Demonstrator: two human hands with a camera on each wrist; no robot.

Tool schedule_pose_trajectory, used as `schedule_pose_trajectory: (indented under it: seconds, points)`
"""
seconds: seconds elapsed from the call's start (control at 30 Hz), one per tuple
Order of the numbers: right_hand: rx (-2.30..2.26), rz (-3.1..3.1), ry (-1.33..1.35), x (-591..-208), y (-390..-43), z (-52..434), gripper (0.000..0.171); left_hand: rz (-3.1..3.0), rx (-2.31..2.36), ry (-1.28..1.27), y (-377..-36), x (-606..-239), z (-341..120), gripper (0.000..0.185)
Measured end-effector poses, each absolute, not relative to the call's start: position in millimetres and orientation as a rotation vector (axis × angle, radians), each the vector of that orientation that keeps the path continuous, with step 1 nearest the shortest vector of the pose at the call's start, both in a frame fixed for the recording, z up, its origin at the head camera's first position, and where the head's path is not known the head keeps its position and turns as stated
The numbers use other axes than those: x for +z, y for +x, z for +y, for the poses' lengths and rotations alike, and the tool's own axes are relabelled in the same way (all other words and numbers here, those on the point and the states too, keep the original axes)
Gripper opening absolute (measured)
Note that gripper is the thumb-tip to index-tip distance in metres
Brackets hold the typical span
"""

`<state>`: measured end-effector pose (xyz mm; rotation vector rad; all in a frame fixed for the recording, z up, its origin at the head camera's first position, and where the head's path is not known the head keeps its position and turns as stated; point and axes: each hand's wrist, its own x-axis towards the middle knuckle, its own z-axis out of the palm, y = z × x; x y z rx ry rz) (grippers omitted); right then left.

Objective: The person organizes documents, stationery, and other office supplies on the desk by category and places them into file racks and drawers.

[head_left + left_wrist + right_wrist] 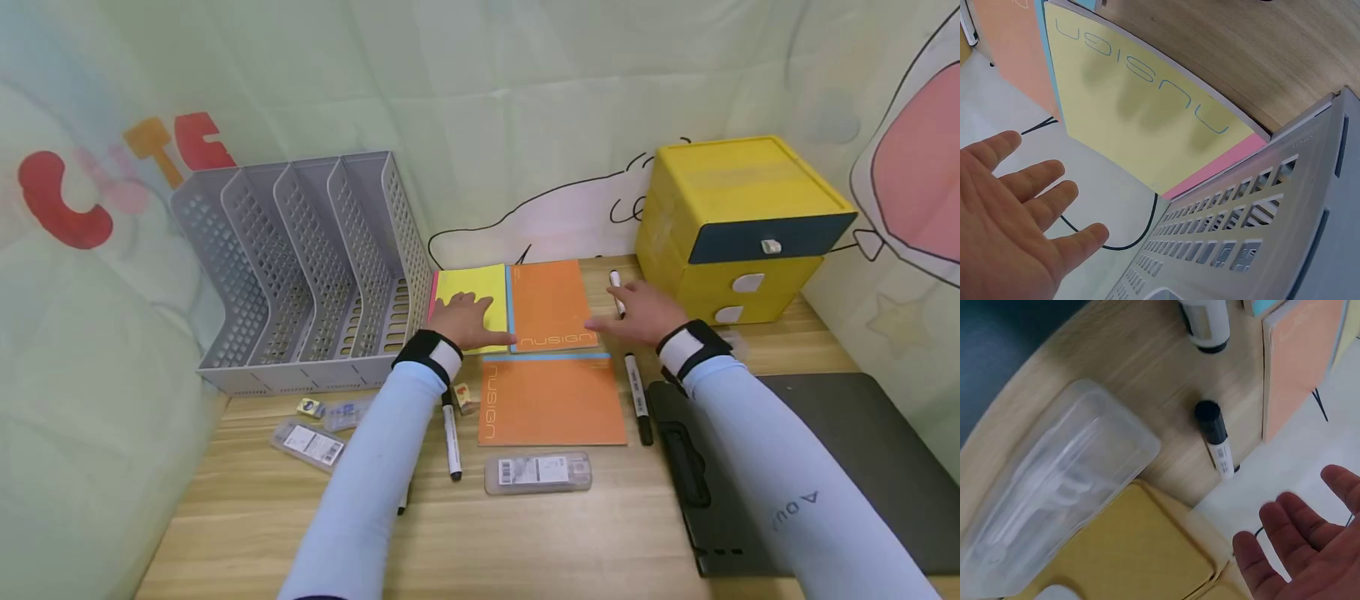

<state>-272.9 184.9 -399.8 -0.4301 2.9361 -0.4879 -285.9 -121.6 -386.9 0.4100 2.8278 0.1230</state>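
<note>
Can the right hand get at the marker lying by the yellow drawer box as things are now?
Probably yes. The right hand is open and hovers right beside the marker, which lies on bare table between the far orange notebook and the yellow drawer box. Nothing covers it.

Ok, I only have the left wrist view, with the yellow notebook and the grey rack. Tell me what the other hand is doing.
Observer: The right hand is open and holds nothing, right by a black marker that lies on the table.
Operator: Give me what's behind that hand.
Observer: A yellow drawer box with a dark top drawer stands against the wall.
Operator: Now list what lies nearer the person than the yellow notebook.
Observer: A second orange notebook, and in front of it a clear labelled case.
</note>
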Motion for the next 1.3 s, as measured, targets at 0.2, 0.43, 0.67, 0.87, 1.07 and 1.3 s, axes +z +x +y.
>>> schedule_pose_trajectory:
  seconds: [0.2, 0.43, 0.67, 0.87, 1.07, 1.3]
  points:
    - [-0.548, 2.905, -0.408, -393, -259, 209, 0.085, 2.827, 0.076, 0.412, -281, -385, -120, 0.094]
    - [-0.535, 2.826, -0.351, -389, -245, 249, 0.067, 2.825, 0.028, 0.501, -272, -384, -107, 0.093]
    - [-0.382, 2.652, -0.384, -383, -236, 277, 0.058, 2.82, 0.025, 0.526, -267, -389, -101, 0.092]
    - [-0.289, 2.526, -0.367, -390, -232, 288, 0.069, 2.825, 0.019, 0.509, -266, -392, -101, 0.09]
    - [-0.24, 2.543, -0.326, -406, -219, 297, 0.075, 2.837, 0.022, 0.53, -263, -393, -104, 0.087]
    - [-0.173, 2.646, -0.333, -419, -208, 303, 0.076, 2.843, 0.015, 0.526, -263, -397, -107, 0.082]
